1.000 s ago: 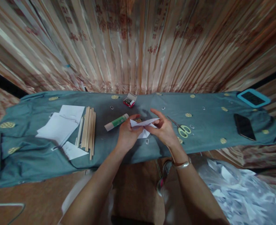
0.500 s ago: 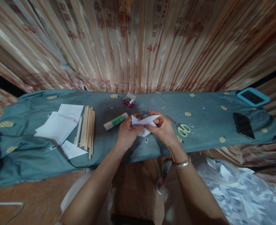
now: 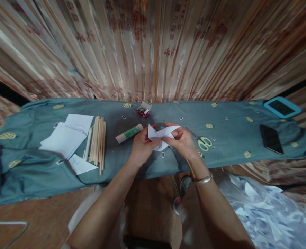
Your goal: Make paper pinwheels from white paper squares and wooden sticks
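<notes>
A piece of white paper (image 3: 160,146) with folded, raised points is held over the near middle of the cloth. My left hand (image 3: 141,144) pinches its left side, thumb on top at the centre. From the other side my right hand (image 3: 182,141) grips it, its thumb also pressing close to the middle; a bracelet circles that wrist. Fingertips beneath the paper are partly hidden. Left of my left hand lies a glue stick (image 3: 129,133) with a green label. Scissors (image 3: 204,143) with pale green handles rest just right of my right hand.
On the left lie white paper sheets (image 3: 62,140) and a row of wooden sticks (image 3: 98,141). A small red box (image 3: 143,110) stands open at the back. A phone (image 3: 271,139) and a blue-framed tablet (image 3: 282,107) lie right. Below, a bag of paper pieces (image 3: 275,214) stands.
Both hands keep their hold on the paper, whose points have shifted slightly as the thumbs press near its middle. The whole view has moved a little; the other things lie where they were.
</notes>
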{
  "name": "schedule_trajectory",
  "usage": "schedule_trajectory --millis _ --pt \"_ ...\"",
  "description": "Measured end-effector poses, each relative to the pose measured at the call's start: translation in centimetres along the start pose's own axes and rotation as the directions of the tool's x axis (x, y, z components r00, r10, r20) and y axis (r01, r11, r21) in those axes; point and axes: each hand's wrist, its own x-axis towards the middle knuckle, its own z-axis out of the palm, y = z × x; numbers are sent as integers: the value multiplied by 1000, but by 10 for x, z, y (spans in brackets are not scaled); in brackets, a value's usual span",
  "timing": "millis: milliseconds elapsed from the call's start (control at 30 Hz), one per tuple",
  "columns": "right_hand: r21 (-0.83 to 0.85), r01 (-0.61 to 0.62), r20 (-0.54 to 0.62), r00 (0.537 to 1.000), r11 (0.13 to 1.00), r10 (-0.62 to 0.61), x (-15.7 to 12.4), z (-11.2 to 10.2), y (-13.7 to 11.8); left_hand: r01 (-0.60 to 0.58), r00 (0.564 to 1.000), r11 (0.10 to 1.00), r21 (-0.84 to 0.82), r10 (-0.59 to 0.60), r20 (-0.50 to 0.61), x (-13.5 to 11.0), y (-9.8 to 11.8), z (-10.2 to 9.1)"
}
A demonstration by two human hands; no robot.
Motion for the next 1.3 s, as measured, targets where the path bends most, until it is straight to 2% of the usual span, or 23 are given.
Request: schedule_trajectory --millis 333,633,767,1067,1167,1300 --pt "-55 18 9 1000 998 -18 -1 0 0 3 1000 1000 4 -3 -14 -1 1 0" --pt "12 -6 21 1000 1000 5 -2 -2 -8 36 998 999 -23 -37 -45 -1 3 -1" --pt "48 -1 -18 1000 999 2 0 -5 -8 30 996 999 -35 -32 -80 -1 6 -4" --pt "6 62 -143 988 998 -60 4 -6 2 16 981 990 -138 -42 -189 1 14 -14" --pt "-70 81 -169 981 994 -91 9 -1 12 -21 973 990 -140 -12 -230 3 20 -24" --pt "-283 137 -137 974 949 -181 23 12 26 -105 946 977 -184 41 -321 10 31 -42"
